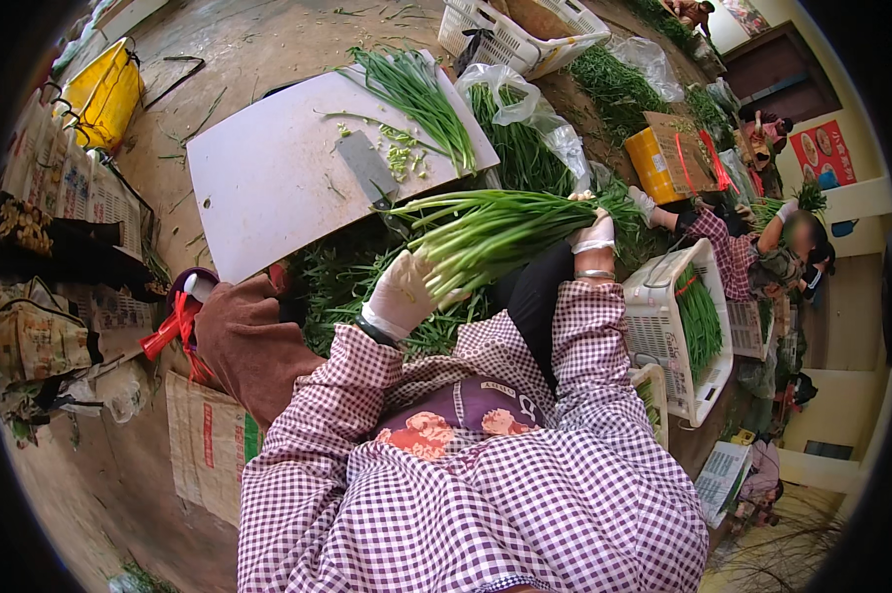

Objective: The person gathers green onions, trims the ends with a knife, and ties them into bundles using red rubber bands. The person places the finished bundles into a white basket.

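Observation:
A bunch of long green garlic chives [505, 222] lies across in front of me. My right hand [594, 226], in a whitish glove, grips it at the leafy end. My left hand [409, 293], gloved too, is at the pale stem ends; its fingers are partly behind the stems, so its hold cannot be told. Beyond the bunch, a white board [283, 170] carries a cleaver [364, 163] with a broad metal blade, small cut stem pieces [401, 159] and another bunch of chives [424, 104]. Loose greens [335, 296] lie below the board, near my lap.
Right of the board is a plastic bag of greens [520, 141]. A white crate with chives [650, 326] stands at my right, a cardboard box [668, 159] beyond it. Co-workers [750, 252] sit farther right. Red ties [183, 326] hang by a brown cloth [246, 341] at left.

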`<state>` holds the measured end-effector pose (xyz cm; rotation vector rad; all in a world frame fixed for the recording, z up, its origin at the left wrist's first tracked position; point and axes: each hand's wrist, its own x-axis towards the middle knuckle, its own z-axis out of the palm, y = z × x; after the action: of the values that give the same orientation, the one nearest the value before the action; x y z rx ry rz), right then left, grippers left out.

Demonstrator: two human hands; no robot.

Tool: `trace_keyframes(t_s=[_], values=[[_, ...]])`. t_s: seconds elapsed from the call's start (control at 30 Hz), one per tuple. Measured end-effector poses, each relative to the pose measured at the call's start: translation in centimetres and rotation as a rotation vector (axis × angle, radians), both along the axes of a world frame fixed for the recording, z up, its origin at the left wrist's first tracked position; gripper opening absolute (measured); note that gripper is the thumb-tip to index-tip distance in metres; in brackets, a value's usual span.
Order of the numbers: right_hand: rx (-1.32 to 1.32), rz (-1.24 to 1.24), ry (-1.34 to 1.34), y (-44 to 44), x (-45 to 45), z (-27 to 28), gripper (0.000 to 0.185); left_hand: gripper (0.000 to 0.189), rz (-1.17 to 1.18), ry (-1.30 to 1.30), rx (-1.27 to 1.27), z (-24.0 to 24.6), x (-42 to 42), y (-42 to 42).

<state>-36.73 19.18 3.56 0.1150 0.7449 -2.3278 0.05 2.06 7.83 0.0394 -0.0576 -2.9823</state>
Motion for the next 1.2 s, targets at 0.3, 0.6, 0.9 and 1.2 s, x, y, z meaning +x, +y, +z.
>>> trace_keyframes(t_s=[0.3, 0.6, 0.9, 1.2], values=[[0.037, -0.078, -0.139, -2.3, 2.4, -0.2, 0.015, 0.064, 0.07, -0.09, -0.392, -3.9, -0.1, -1.0], [0.044, -0.088, -0.07, -1.9, 0.7, 3.3, 0.013, 0.03, 0.221, -0.064, -0.291, -3.6, 1.7, -3.4], [0.041, -0.192, -0.068, -2.1, -1.9, 4.6, 0.019, 0.018, 0.041, -1.159, -1.626, -7.5, 4.1, -5.6], [0.026, -0.131, 0.028, -1.3, -3.7, 5.2, 0.019, 0.039, -0.399, -1.099, -2.331, -0.5, 3.8, -4.0]])
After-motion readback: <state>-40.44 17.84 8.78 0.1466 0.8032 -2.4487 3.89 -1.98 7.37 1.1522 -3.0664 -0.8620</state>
